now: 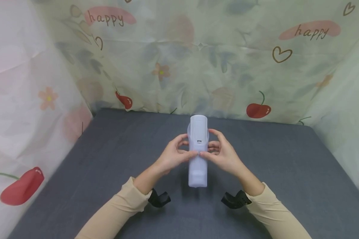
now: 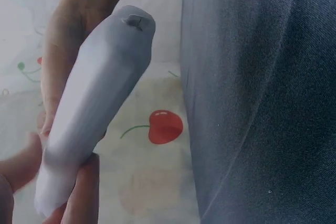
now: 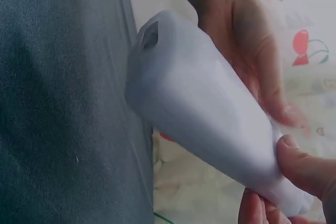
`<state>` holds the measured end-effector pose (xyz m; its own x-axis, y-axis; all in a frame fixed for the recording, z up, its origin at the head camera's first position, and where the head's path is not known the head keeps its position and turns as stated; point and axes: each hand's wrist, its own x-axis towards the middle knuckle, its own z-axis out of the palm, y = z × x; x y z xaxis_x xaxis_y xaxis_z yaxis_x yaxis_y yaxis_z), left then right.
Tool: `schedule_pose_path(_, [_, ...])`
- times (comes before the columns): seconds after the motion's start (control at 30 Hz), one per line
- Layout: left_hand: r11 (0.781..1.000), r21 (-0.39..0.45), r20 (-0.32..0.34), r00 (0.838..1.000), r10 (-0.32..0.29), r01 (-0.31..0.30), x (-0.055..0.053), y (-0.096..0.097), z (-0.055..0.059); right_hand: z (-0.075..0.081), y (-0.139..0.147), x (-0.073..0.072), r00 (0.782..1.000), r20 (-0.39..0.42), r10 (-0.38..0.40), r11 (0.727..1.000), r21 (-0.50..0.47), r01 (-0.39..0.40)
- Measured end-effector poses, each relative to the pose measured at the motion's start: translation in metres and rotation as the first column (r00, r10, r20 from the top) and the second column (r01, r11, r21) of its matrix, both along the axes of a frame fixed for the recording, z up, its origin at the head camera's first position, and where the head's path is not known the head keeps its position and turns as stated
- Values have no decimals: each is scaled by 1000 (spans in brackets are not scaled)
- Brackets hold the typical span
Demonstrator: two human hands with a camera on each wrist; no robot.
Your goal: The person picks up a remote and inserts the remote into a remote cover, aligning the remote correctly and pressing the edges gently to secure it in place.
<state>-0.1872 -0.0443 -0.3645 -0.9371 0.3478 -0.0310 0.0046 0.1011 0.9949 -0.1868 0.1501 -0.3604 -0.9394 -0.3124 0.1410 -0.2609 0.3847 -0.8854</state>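
A long, pale lavender handheld device (image 1: 198, 166) is held up over the dark table between both hands. It has rounded edges and a small port-like slot on the side facing the head camera, with a wider rounded part showing behind its upper half. My left hand (image 1: 176, 154) grips it from the left, thumb across the front and fingers around the side. From the right, my right hand (image 1: 224, 154) grips it the same way, the two thumb tips almost meeting. Both wrist views show the near end of the device (image 2: 105, 77) with a small recess (image 3: 150, 36) in it.
The dark grey cloth-covered table (image 1: 122, 139) spreads under the hands. Pale printed curtains with cherries and flowers (image 1: 167, 49) stand at the back and both sides. A black strap (image 1: 159, 198) is at the left wrist, another black strap (image 1: 235, 199) at the right.
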Motion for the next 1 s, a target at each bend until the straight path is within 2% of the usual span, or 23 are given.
schedule_pose_path(0.17, [990, -124, -146, 988, 43, -61, 5, 5, 2, 1, -2, 2, 999, -50, -16, 999, 46, 18])
schedule_pose_path(0.3, [981, -173, -196, 979, 57, -92, 7, 7, 3, 2, -2, 3, 997, -77, -25, 998, 62, 29])
schedule_pose_path(0.47, [978, -185, -197, 979, 58, -95, 7, 7, 0, 0, -1, 2, 997, -74, -16, 998, 67, 21])
schedule_pose_path(0.63, [986, -154, -149, 988, 40, -63, 5, 6, 1, -1, 1, 2, 997, -75, 15, 999, 42, -12])
schedule_pose_path(0.8, [991, -67, -126, 987, 104, -113, 1, 8, 5, -4, 2, 3, 996, -65, 61, 997, 48, -58])
schedule_pose_path(0.9, [988, -27, -150, 978, 144, -149, 1, 8, 8, -4, 1, 4, 995, -54, 78, 995, 59, -75])
schedule_pose_path(1.0, [987, -9, -161, 974, 157, -160, 1, 9, 8, -3, 1, 4, 996, -42, 81, 996, 47, -79])
